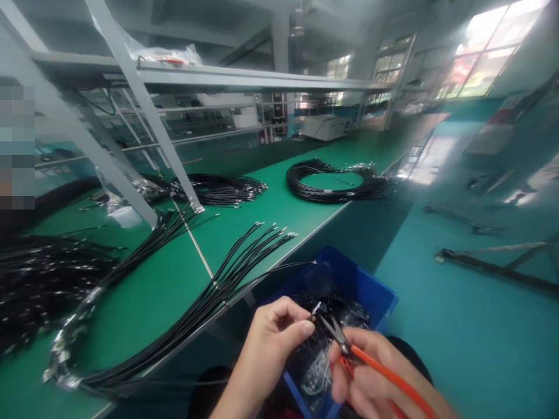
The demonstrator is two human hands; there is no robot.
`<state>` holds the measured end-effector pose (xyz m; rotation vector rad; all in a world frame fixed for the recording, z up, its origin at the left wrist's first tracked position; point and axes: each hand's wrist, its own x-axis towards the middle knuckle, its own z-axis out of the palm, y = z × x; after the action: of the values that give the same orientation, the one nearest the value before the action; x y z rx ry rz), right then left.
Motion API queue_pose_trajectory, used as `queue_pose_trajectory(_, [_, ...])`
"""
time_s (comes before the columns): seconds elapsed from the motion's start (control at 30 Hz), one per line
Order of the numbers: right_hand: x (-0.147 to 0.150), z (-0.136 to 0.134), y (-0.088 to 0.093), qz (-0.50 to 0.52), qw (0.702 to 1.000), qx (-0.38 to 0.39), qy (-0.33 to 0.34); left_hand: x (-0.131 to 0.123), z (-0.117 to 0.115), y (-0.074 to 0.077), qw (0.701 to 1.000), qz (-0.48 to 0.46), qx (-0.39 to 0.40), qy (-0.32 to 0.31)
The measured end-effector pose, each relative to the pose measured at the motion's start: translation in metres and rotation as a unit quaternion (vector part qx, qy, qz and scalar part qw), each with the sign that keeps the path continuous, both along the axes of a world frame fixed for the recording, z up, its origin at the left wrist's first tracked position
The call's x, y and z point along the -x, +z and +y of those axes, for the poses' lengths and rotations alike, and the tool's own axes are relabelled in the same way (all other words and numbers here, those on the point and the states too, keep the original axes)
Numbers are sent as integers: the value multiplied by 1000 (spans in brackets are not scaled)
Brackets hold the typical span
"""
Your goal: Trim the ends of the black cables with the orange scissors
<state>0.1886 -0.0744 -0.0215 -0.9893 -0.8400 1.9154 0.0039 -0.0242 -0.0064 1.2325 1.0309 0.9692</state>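
Observation:
Thumb and index finger of my left hand (276,336) are pinched around the end of a black cable, whose silvery tip (318,307) sticks out above them. My right hand (369,364) grips scissors with orange handles (393,378); their short blades (335,331) are spread and point at the cable tip. Whether the blades touch it I cannot tell. Both hands are over a blue bin (386,299) holding clear plastic scraps and dark pieces. To the left, a bundle of black cables (174,334) with metal ends curves along the green tabletop (148,302).
A coiled cable bundle (314,195) lies near the table's edge, with another bundle (227,189) farther left. More cables (56,279) are heaped at far left. White shelf posts (144,110) rise from the table. A wheeled stand's leg (493,270) rests on the teal floor at right.

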Motion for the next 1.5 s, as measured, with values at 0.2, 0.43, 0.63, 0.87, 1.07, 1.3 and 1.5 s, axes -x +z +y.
queue_pose_trajectory(0.2, [1, 2, 5, -75, 995, -26, 62, 1, -1, 1, 999, -29, 11, -4])
queue_pose_trajectory(0.43, [9, 7, 21, -79, 995, -14, 53, 0, -1, -1, 999, -26, -22, -10])
queue_pose_trajectory(0.63, [7, 16, 7, -30, 996, 29, 81, 2, -1, -4, 999, 3, -44, -7])
queue_pose_trajectory(0.87, [10, 23, -1, -126, 987, -29, 95, 3, 2, -6, 999, 18, -41, 0])
queue_pose_trajectory(1.07, [1, 20, -14, -74, 991, -45, 105, 8, 3, -4, 999, -34, 22, -10])
queue_pose_trajectory(1.3, [1, 18, -24, -25, 996, -51, 70, 9, 3, 1, 990, -92, 103, -27])
queue_pose_trajectory(1.5, [0, 10, -18, 25, 999, 11, -42, -6, -9, -13, 991, 114, -51, -50])
